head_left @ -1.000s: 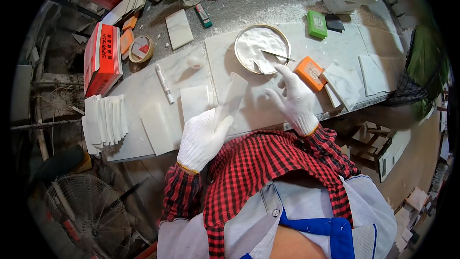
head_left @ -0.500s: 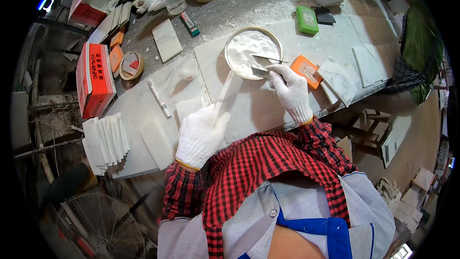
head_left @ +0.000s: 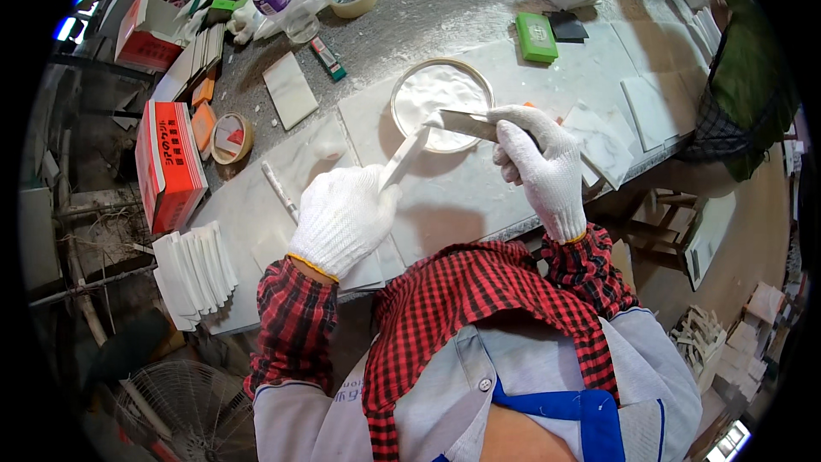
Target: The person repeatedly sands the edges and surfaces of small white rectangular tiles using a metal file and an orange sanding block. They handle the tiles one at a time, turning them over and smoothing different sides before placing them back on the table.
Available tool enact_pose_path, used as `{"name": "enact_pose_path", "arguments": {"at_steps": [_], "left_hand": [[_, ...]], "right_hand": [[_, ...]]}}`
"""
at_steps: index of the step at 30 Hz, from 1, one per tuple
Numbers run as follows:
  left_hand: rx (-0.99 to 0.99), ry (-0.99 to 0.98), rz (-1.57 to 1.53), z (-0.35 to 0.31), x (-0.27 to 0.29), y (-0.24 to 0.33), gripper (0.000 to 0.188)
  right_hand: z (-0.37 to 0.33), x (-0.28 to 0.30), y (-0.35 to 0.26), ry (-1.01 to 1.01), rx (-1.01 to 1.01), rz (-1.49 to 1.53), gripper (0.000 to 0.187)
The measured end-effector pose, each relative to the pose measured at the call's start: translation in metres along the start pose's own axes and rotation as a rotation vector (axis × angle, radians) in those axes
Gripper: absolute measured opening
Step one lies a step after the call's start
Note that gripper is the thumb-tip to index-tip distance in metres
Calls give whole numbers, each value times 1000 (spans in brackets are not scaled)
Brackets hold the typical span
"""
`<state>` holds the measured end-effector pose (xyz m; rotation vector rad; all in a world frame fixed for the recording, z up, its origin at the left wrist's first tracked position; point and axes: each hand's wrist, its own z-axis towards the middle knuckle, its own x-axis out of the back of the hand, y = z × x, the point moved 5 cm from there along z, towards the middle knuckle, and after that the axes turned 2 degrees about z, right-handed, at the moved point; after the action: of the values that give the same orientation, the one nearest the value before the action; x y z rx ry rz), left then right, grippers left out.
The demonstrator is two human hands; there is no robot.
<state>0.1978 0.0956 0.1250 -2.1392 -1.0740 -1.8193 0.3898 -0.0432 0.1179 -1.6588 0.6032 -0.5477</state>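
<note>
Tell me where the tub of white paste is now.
In the head view, the tub sits in the upper middle, left of the green box, partly covered by the blade in the right hand.

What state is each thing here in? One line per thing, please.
Left hand: gloved, closed on tile
Right hand: gloved, closed on blade
Tile: gripped near one end
Blade: held, tip at tile's far end
Tin: open, holding white paste
Green box: lying flat
Marker: lying flat, whether capped unclear
Upper tape roll: lying flat
Fan: whether running, cannot tell
</note>
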Motion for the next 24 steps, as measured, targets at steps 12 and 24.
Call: {"name": "enact_pose_path", "arguments": {"at_steps": [12,24], "left_hand": [[19,-127,194,23,22,11,31],[-37,-82,-9,32,21,9,31]], "right_hand": [[23,11,18,74,99,-73,21],[36,23,28,99,35,18,21]]}}
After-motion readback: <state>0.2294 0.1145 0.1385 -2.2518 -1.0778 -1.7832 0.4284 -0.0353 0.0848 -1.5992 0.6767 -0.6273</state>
